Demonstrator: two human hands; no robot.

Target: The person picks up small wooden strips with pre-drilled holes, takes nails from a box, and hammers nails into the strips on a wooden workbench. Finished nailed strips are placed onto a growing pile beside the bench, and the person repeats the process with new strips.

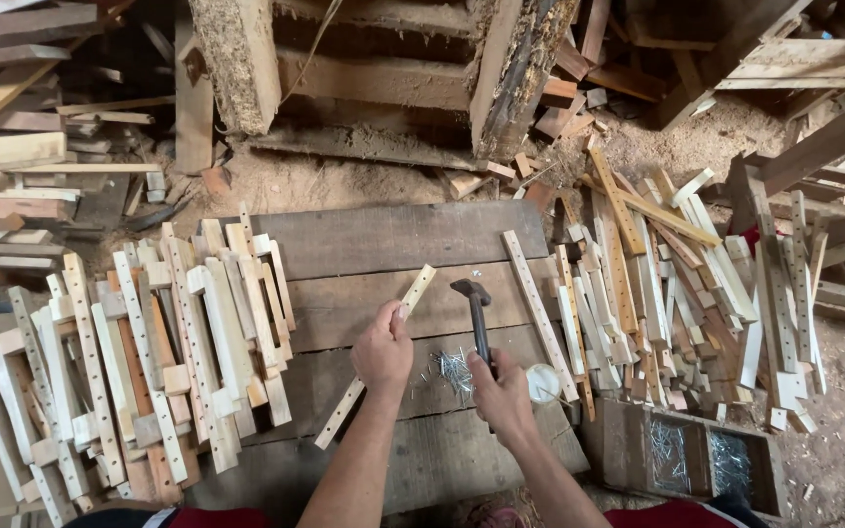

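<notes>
While the left hand (pixel 383 350) is wrapped around a long pale wooden slat (pixel 376 357) with holes drilled along it, fingers curled tight on its middle, the slat runs diagonally over the dark plank bench (pixel 383 240), upper end pointing away from the person and lower end hanging toward the bench's near edge. Right hand (pixel 504 396) is closed on the handle of a hammer (pixel 476 318), head raised just right of the slat's upper end. Between the two hands, a loose heap of small nails (pixel 454 370) sits on the bench, and a little round white lid-looking thing (pixel 543 381) is just right of the right hand. Left end of the bench is buried under a stack of assembled slat pieces (pixel 149 362); the right end has a messier pile of loose slats (pixel 657 293). Off the bench's near right corner there's a wooden box (pixel 696 460) with more nails in it.
</notes>
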